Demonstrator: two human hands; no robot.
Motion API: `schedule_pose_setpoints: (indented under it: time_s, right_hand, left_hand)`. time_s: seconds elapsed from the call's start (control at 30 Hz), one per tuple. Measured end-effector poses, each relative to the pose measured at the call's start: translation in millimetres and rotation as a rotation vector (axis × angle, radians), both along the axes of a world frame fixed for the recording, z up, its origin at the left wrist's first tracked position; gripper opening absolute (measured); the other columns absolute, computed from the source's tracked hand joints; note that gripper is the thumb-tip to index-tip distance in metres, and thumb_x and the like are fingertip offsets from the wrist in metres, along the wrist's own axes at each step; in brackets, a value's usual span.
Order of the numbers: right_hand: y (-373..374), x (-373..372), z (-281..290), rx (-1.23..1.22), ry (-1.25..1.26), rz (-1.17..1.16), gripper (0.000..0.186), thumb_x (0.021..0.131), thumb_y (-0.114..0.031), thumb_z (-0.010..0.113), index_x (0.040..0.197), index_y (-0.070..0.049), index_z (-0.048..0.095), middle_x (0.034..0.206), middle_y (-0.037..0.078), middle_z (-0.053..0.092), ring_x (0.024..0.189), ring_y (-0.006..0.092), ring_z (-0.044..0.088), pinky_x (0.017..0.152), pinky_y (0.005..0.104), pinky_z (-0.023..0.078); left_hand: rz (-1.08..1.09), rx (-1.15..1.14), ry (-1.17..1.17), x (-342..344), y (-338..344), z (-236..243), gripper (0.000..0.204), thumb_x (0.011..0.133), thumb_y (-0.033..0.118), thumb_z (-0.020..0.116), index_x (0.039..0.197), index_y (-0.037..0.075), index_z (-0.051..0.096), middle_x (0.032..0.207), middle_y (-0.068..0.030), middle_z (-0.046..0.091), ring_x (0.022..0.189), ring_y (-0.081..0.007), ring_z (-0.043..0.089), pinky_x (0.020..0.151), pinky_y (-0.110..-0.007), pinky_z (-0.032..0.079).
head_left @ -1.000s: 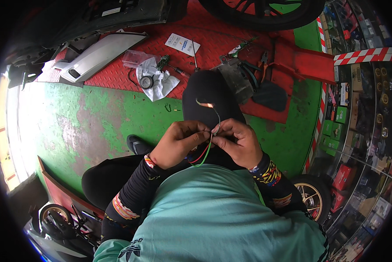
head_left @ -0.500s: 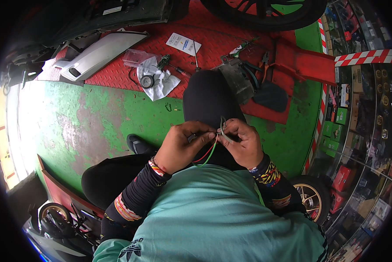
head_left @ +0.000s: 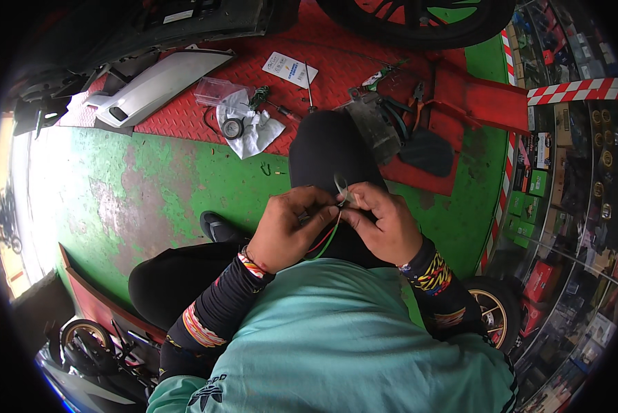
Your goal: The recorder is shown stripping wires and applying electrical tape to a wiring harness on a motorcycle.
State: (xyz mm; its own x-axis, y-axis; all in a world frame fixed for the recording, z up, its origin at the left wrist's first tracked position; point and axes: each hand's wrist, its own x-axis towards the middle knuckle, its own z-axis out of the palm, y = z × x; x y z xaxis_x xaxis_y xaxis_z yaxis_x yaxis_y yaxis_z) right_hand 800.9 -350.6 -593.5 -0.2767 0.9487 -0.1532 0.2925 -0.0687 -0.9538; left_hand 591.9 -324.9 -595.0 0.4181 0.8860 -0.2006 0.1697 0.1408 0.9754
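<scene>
Above my thighs, my left hand (head_left: 286, 228) pinches thin red and green wires (head_left: 330, 238) between thumb and fingertips. The wires loop down from the pinch toward my shirt. My right hand (head_left: 386, 226) is closed at the same spot, its fingertips almost touching those of the left. From the right fingers a pale grey-green, slightly see-through strip (head_left: 341, 183) sticks up in a curve; whether it is tape or flat tubing I cannot tell. Fingers hide where strip and wires meet.
Beyond my knee, a red treadplate platform (head_left: 178, 117) carries a white rag (head_left: 254, 134), a black tape roll (head_left: 233, 128), a screwdriver (head_left: 309, 89), pliers (head_left: 416, 107) and a white fairing panel (head_left: 161, 86). Stocked shelves (head_left: 563, 172) line the right; a wheel (head_left: 491, 313) stands nearby.
The pale strip has swung left and now curves upward above the fingertips. My right hand has turned slightly and shifted a little. My left hand stays nearly still on the wires.
</scene>
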Motion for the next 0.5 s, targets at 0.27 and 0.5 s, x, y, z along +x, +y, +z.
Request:
schedule_pose_setpoints:
  time_s: [0.27,0.5]
  right_hand:
    - [0.3,-2.6,1.2,0.099,-0.088,-0.075,0.029,0.090,0.003,0.067,0.118,-0.002,0.062,0.094,0.012,0.070,0.086,0.0255,0.072,0.075,0.0343,0.055]
    - [-5.6,-19.4,-22.8,0.461,-0.208,-0.236,0.034,0.078,0.010,0.073,0.108,-0.004,0.068,0.098,0.012,0.070,0.090,0.0295,0.069,0.076,0.0365,0.055]
  left_hand:
    - [0.009,-0.033,0.041,3.5,-6.9,0.2,0.009,0.097,0.005,0.066,0.101,-0.003,0.067,0.082,-0.0052,0.070,0.070,-0.0084,0.061,0.065,-0.026,0.049]
    - [0.043,-0.023,0.012,4.5,-5.1,3.8,0.008,0.093,0.005,0.072,0.097,-0.002,0.070,0.079,-0.0039,0.071,0.065,-0.0062,0.060,0.059,-0.025,0.048]
